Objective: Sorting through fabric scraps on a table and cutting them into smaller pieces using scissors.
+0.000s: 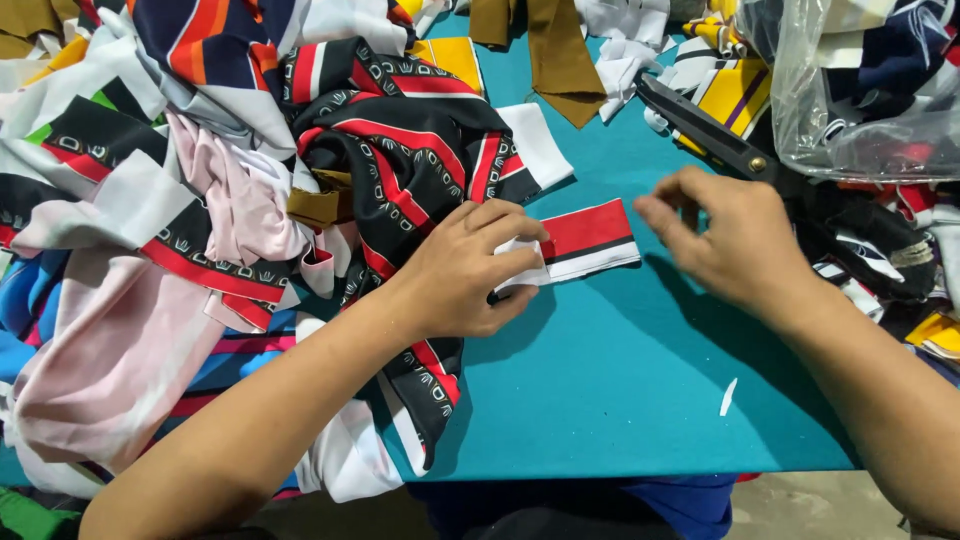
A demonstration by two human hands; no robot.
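My left hand [470, 270] pinches one end of a small striped fabric strip [590, 238], red, black and white, which lies flat on the teal table [620, 370]. My right hand [725, 235] hovers just right of the strip with its fingers apart, holding nothing. Large black scissors [715, 135] lie on the table right behind my right hand.
A big heap of printed fabric pieces [200, 180], black, red, white and pink, covers the left side. Brown fabric [555, 55] hangs at the back. A clear plastic bag of cloth [860, 90] sits at the right. A tiny white scrap [728, 397] lies near the front edge.
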